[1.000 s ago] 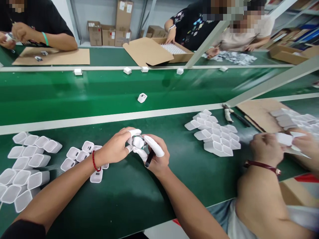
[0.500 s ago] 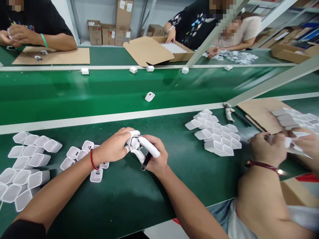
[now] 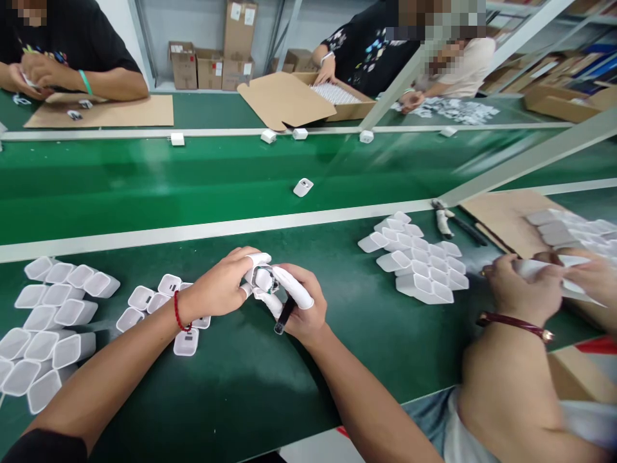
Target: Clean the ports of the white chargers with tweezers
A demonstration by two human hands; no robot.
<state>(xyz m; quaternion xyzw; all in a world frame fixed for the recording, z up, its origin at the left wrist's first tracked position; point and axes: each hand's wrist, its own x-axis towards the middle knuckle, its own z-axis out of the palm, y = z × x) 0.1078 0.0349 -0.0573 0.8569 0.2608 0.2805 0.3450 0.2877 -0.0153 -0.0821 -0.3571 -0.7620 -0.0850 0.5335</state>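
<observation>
Fingers (image 3: 296, 287) of left hand (image 3: 219, 289) and right hand (image 3: 303, 312) grasp white shell (image 3: 264, 278); markings unreadable.

A factory assembly line: a long green conveyor belt (image 3: 144, 183) carries small white plastic charger casings (image 3: 303, 187) past seated workers, with stacked empty white plastic shells (image 3: 419, 257) on the green counter (image 3: 241, 379) and brown cardboard cartons (image 3: 212, 64) behind.
</observation>
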